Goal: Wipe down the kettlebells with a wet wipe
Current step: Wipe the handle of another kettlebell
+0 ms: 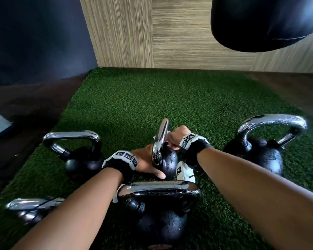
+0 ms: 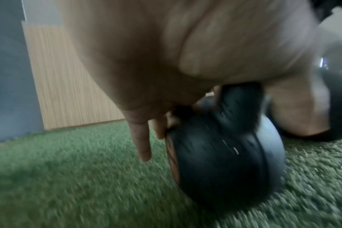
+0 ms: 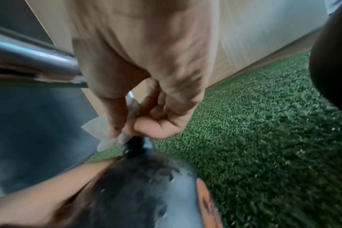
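A small black kettlebell (image 1: 167,160) with a chrome handle (image 1: 161,139) stands tilted on green turf (image 1: 152,98) in the middle of the head view. My left hand (image 1: 146,162) cups its ball, thumb across the front. In the left wrist view the palm (image 2: 166,61) lies over the ball (image 2: 224,162), with the little finger (image 2: 142,146) sticking out. My right hand (image 1: 176,137) pinches a white wet wipe (image 3: 105,131) against the far leg of the handle, where it meets the ball (image 3: 142,192). Water drops cover the ball.
Other kettlebells surround it: one left (image 1: 83,159), a large one in front (image 1: 161,222), one right (image 1: 257,152), one at the lower left (image 1: 31,208). A black punch bag (image 1: 266,22) hangs at top right. A wooden wall (image 1: 170,33) borders the turf.
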Motion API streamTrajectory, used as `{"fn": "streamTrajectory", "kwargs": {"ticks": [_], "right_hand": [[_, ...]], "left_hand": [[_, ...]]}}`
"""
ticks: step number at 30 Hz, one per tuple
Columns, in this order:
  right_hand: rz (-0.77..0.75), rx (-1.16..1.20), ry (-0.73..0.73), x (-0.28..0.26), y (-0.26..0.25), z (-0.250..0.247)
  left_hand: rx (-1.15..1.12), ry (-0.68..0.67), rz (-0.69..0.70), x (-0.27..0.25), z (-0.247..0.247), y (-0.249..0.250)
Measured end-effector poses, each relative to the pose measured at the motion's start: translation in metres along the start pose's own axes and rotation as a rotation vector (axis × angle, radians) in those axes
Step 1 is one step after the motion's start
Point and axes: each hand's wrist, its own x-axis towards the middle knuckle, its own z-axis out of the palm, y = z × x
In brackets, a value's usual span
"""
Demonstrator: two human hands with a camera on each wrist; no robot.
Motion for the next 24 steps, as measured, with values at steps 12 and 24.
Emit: {"fn": "streamTrajectory", "kwargs": {"ticks": [12, 24], "right_hand": [[-0.587, -0.647, 0.145, -0.020, -0.046, -0.028], [-0.368, -0.944, 0.155, -0.059, -0.061, -0.039]], "left_hand": [[0.397, 0.205, -0.092, -0.053, -0.064, 0.055], [0.620, 0.270, -0.234, -0.052, -0.096, 0.065]]}}
